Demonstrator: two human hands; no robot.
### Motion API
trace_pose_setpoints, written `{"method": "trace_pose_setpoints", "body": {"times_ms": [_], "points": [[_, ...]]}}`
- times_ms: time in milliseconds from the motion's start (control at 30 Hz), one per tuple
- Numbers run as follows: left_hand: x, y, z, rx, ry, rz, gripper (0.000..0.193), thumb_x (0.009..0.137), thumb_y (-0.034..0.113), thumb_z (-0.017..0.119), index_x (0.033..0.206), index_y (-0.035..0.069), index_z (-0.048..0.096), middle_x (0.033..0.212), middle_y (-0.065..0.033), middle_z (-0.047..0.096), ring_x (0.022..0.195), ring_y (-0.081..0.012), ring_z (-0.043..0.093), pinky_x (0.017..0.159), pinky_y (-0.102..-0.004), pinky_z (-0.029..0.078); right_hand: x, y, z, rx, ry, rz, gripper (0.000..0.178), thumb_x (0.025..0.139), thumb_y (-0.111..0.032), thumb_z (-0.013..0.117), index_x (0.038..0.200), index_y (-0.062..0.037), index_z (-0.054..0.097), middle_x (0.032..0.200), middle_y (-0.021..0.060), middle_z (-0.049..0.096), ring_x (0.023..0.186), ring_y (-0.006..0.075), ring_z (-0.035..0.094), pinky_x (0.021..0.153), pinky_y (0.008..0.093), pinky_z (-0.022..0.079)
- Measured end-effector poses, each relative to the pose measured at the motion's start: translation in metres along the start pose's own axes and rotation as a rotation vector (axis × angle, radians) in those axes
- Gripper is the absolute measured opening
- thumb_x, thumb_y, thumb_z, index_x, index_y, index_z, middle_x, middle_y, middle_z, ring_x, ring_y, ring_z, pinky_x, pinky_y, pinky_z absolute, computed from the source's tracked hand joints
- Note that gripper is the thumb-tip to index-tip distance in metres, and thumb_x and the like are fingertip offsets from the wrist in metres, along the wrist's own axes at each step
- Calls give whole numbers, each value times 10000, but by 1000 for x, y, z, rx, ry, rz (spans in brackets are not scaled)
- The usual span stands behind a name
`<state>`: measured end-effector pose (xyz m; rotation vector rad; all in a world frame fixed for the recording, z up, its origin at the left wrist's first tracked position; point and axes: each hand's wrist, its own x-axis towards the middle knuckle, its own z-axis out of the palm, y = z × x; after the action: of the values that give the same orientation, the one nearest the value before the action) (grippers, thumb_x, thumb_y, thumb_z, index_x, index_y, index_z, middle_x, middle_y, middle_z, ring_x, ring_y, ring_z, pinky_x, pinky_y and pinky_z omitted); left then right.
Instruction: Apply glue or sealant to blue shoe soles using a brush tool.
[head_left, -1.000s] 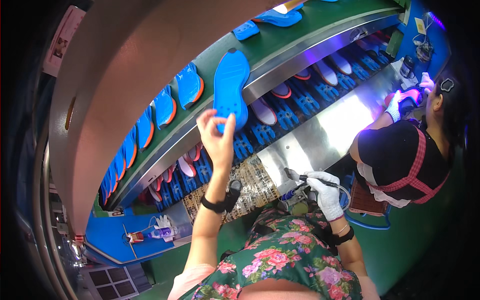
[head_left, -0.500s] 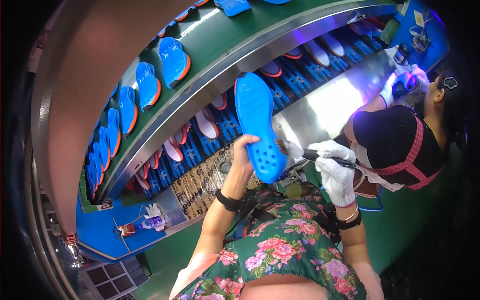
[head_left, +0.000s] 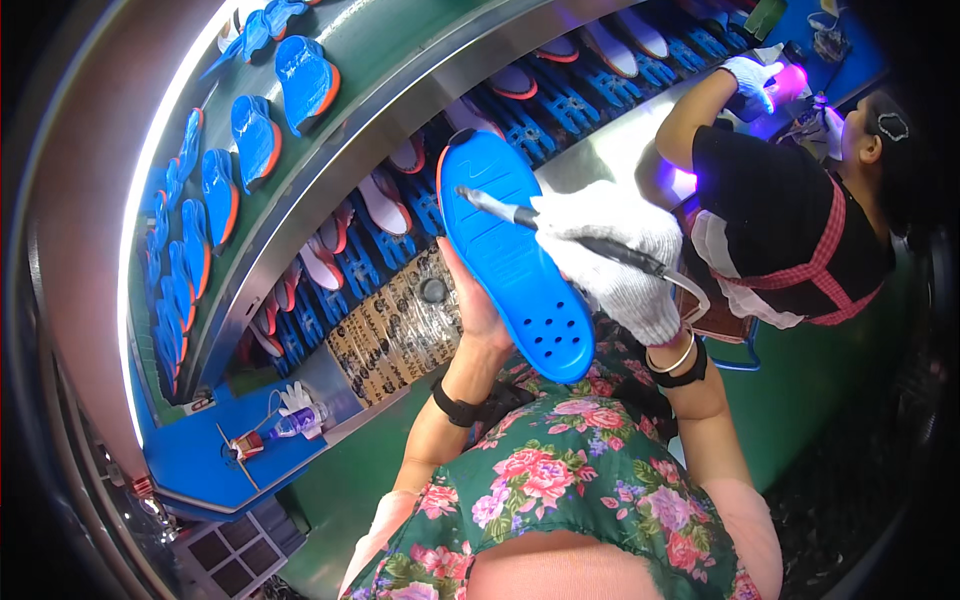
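Note:
A blue shoe sole [head_left: 510, 270] with an orange edge and several round holes near its heel is held up in front of me. Bare and ungloved, my left hand [head_left: 477, 305] supports it from beneath, most of its fingers hidden behind the sole. In a white knit glove, my right hand [head_left: 615, 255] grips a dark-handled brush [head_left: 505, 210]. The brush tip lies over the upper, toe part of the sole and seems to touch it.
A green conveyor [head_left: 345, 55] carries several blue soles at the upper left. Below it, a rack [head_left: 385, 245] holds pale and pink soles with blue clamps. At right a co-worker [head_left: 765, 200] handles something under purple light. A bottle [head_left: 298, 420] stands on the blue table [head_left: 200, 465].
The brush has moved from the sole's side near the heel to its toe part, with my right hand crossing over the sole. The sole has tilted. The co-worker's arm has risen.

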<state>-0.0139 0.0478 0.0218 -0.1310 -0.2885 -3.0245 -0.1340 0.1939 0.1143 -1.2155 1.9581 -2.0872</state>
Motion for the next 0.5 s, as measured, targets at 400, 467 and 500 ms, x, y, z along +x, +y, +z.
{"method": "trace_pose_setpoints", "body": {"times_ms": [400,467,500], "points": [[-4,-26,32,602,606,87,1024,916,885,239,1595,124,328,1568,-111,455,1409,-301,470,1185,-484,382,-24,15,24,-338,-52,-302,331,749,-18,791,1075,-76,781,1039,121,763,908,278,721,794,377,574],[-9,-21,23,514,575,95,1037,903,899,234,1592,130,334,1552,-118,472,1392,-304,489,1176,-485,393,-13,-2,13,-130,-159,-253,296,776,10,780,1060,-73,780,1038,125,762,852,246,720,764,344,574],[-13,-20,18,501,594,114,1034,903,900,226,1585,132,346,1531,-121,494,1378,-310,504,1168,-488,402,0,-28,20,-125,-126,-149,253,796,32,769,1032,-56,776,1048,134,758,800,223,713,730,318,569]]}}
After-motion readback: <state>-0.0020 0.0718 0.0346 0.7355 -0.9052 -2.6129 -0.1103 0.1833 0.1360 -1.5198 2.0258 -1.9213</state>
